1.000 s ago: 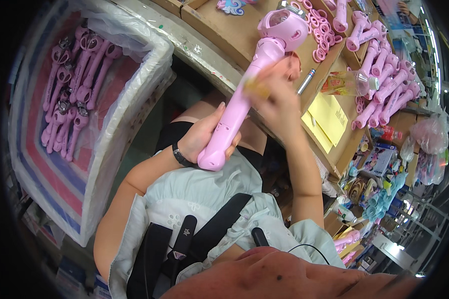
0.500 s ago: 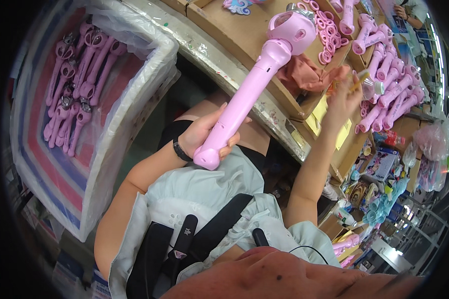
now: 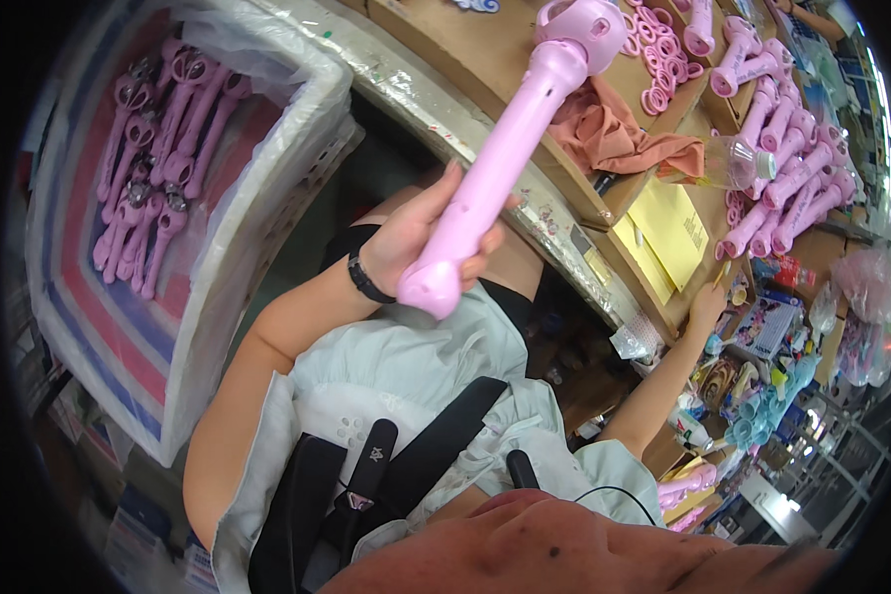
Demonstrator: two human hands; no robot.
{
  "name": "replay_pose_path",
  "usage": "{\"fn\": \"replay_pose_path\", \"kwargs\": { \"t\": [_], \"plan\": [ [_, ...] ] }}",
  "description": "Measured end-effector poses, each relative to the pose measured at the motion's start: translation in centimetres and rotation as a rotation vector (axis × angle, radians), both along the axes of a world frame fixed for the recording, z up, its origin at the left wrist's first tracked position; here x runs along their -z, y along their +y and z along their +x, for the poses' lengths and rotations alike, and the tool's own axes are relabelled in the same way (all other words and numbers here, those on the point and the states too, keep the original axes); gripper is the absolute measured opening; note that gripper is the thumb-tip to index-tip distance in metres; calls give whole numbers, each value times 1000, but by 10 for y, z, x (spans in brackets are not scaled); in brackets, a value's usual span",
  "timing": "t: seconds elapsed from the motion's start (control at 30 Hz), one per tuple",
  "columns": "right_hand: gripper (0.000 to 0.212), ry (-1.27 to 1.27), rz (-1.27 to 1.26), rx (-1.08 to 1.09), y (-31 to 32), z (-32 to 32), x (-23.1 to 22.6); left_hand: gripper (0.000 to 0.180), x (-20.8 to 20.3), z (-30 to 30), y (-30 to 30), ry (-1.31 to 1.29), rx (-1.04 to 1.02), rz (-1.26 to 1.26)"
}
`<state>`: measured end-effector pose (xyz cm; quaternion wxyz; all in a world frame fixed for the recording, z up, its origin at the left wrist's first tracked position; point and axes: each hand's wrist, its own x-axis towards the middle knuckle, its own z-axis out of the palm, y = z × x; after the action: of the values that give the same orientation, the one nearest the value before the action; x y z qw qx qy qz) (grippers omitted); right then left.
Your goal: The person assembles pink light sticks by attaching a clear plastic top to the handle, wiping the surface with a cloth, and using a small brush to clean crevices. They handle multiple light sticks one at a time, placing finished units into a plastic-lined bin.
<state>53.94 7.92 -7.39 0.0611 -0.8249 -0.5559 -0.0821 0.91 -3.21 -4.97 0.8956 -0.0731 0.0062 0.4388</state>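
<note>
A pink toy wand with a round openwork head lies slantwise across my view, its head up and to the right. My left hand is closed around its lower handle, the thumb lying along one side. At the right, by the edge of the workbench, my right hand is closed on a thin yellowish stick; its far end is hard to make out. Between the two hands lie yellow sheets of paper and a crumpled peach cloth, beside a clear plastic bottle on its side.
To the left stands a striped, plastic-lined bin with several pink wands in it. Pink rings lie in a cardboard tray on the bench. More pink wand handles are piled behind the bottle. Light-blue parts sit at the far right.
My right hand has moved from beside the bottle down and toward the bench's right edge, still with the stick. The wand in my left hand has shifted slightly up and right.
</note>
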Motion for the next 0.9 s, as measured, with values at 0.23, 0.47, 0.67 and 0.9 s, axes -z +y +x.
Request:
{"fn": "replay_pose_path", "kwargs": {
  "t": [0.23,0.47,0.67,0.9],
  "plan": [
    [27,-461,-33,93,-11,-23,15,38,-44,10,11,352,3,26],
    [62,-63,-45,153,-14,-34,3,48,-47,21,3,543,-52,79],
    [33,92,295,-116,-25,-86,-38,70,-27,27,-10,736,-130,196],
    [25,1195,-105,-517,-98,-269,-49,76,9,33,-20,1051,-177,522]
  ]
}}
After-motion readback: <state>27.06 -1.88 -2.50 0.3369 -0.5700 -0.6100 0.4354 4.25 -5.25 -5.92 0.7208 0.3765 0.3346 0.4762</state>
